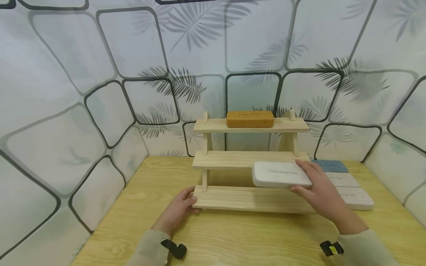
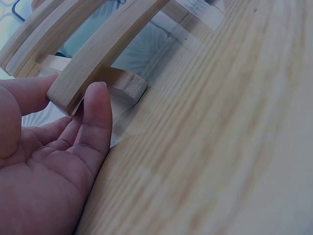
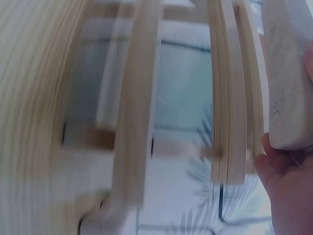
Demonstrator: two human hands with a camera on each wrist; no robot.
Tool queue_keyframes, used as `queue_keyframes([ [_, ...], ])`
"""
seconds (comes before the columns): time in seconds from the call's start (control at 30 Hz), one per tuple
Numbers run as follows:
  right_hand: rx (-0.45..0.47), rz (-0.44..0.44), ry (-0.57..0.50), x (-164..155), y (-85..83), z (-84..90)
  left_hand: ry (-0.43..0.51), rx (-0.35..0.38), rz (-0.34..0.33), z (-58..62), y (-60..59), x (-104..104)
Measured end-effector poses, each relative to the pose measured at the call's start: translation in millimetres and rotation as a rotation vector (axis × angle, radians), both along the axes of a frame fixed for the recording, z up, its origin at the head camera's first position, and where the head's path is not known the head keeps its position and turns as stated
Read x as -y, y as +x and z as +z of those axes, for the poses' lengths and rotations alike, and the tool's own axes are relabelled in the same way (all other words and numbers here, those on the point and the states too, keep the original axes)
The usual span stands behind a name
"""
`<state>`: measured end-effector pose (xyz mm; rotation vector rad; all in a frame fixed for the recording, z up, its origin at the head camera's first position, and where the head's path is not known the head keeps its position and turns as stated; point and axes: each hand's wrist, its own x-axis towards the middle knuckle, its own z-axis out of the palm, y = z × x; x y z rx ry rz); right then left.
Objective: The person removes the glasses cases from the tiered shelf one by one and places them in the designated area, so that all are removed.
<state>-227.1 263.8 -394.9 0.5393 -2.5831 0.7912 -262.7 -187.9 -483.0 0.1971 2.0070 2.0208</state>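
A three-tier wooden shelf (image 1: 233,159) stands on the wooden table (image 1: 233,236). An orange-brown block (image 1: 250,119) lies on its top tier. My right hand (image 1: 319,188) grips a white block (image 1: 281,174) by its right end, holding it just in front of the middle tier. In the right wrist view the white block (image 3: 288,73) shows at the right edge against my fingers. My left hand (image 1: 182,207) rests at the left end of the bottom tier, and the left wrist view shows the thumb (image 2: 95,122) and a finger touching that board's end (image 2: 73,83).
To the right of the shelf lie a blue block (image 1: 331,166) and two white blocks (image 1: 354,196) in a row. Patterned walls close in the table on three sides. Bare tabletop lies in front of the shelf.
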Motion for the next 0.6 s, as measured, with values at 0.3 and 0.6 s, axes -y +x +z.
queue_keyframes([
  [0.3, 0.007, -0.05, -0.002, -62.1, 22.2, -13.3, 0.008, -0.002, -0.005, -0.5, -1.0, -0.1],
  [0.6, 0.08, -0.132, 0.008, -109.6, 42.5, -32.5, 0.008, 0.004, -0.006, 1.8, 1.5, -0.6],
])
